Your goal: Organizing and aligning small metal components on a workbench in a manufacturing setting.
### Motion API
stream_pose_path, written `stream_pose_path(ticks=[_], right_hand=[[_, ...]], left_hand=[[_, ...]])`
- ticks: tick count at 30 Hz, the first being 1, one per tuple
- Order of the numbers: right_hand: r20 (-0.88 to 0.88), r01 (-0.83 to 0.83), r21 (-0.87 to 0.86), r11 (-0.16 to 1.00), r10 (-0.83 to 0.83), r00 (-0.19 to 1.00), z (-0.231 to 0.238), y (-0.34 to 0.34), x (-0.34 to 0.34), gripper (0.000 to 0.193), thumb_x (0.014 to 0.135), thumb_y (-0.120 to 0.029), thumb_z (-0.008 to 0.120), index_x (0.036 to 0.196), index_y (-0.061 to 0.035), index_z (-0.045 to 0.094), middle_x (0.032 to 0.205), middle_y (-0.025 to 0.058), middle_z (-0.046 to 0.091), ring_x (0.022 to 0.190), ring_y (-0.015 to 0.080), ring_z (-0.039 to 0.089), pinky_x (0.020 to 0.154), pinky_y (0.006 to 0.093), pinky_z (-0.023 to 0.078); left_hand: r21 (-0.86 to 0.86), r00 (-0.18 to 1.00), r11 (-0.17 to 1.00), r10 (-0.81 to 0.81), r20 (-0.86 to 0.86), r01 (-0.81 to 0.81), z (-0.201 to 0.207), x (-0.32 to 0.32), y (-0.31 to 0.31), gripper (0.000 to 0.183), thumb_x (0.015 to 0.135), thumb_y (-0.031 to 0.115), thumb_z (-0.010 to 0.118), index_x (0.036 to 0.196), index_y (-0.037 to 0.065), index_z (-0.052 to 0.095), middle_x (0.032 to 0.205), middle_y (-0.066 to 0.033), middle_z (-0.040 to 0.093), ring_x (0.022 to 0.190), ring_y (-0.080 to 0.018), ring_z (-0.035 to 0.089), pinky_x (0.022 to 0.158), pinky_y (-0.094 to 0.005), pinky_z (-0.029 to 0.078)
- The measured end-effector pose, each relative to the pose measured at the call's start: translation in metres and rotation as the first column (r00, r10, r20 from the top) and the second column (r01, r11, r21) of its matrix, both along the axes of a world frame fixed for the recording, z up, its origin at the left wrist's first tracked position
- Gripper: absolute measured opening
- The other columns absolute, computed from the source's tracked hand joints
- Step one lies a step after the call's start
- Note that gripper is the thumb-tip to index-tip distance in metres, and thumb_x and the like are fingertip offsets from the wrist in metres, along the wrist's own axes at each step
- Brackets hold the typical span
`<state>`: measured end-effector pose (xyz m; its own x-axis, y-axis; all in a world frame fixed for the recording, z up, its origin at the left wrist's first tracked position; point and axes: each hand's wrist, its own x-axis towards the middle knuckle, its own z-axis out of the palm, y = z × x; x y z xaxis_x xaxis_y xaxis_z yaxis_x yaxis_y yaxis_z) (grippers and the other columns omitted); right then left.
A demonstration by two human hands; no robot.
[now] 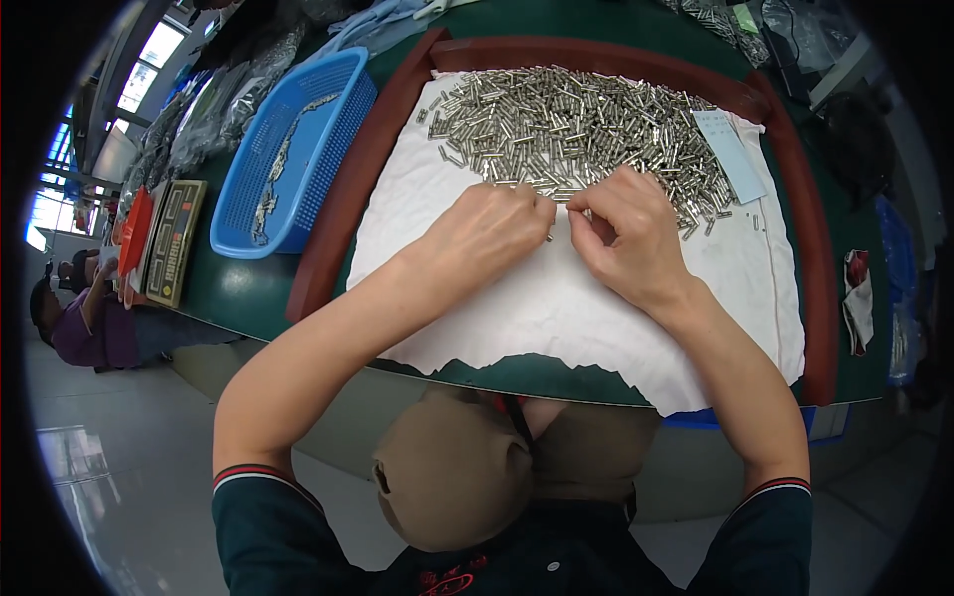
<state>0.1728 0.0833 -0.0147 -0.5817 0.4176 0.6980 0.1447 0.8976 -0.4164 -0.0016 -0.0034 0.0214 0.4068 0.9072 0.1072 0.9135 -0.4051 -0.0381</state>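
A broad heap of small silvery metal pins [566,114] lies on a white cloth [427,209]. My left hand [494,223] is closed at the near edge of the heap, and the tip of a metal pin shows under its fingers. Close beside it, my right hand [633,233] pinches with thumb and forefinger. Whatever lies in that pinch is too small to make out. The fingertips of both hands almost meet over the cloth.
A red-brown wooden frame [343,194] borders the cloth on three sides. Left of it stand a blue plastic basket [231,214] with metal pieces inside and a scale [177,243]. A pale blue paper slip [730,159] lies at the heap's right. Another person [94,323] sits far left.
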Motion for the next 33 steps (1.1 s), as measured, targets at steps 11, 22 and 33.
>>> stream_pose_path(ticks=[11, 22, 33], right_hand=[[0.153, 0.000, 0.146, 0.989, -0.022, 0.988, -0.006, -0.023, -0.014, 0.010, 0.067, -0.005, 0.069, 0.075, -0.0057, 0.062, 0.081, 0.0053, 0.055, 0.087, 0.0244, 0.054, 0.081, 0.0393, 0.040], [0.097, 0.057, 0.031, 0.998, -0.060, 0.994, 0.000, -0.016, -0.006, 0.012, 0.072, -0.006, 0.070, 0.079, -0.0068, 0.060, 0.083, 0.0046, 0.059, 0.088, 0.0237, 0.055, 0.081, 0.0387, 0.040], [-0.196, -0.022, -0.382, 0.924, -0.058, 0.979, 0.008, -0.026, -0.012, 0.009, 0.074, -0.003, 0.070, 0.081, -0.0042, 0.064, 0.078, 0.0047, 0.061, 0.081, 0.0237, 0.054, 0.071, 0.0354, 0.045]], left_hand=[[-0.043, 0.991, 0.998, 0.053, 0.120, -0.048, 0.002, -0.006, -0.009, 0.013, 0.077, 0.002, 0.063, 0.086, 0.001, 0.053, 0.077, -0.0142, 0.059, 0.072, -0.0332, 0.062, 0.065, -0.0420, 0.051], [-0.173, 0.750, 0.972, 0.232, 0.619, -0.158, -0.011, -0.014, -0.010, 0.013, 0.082, 0.004, 0.062, 0.094, -0.003, 0.059, 0.070, -0.0137, 0.063, 0.054, -0.0281, 0.058, 0.054, -0.0368, 0.046], [-0.543, -0.448, 0.793, 0.606, 0.657, 0.275, -0.024, 0.013, -0.010, 0.011, 0.096, 0.012, 0.056, 0.105, 0.006, 0.059, 0.074, 0.0005, 0.058, 0.057, -0.0045, 0.045, 0.055, -0.0185, 0.035]])
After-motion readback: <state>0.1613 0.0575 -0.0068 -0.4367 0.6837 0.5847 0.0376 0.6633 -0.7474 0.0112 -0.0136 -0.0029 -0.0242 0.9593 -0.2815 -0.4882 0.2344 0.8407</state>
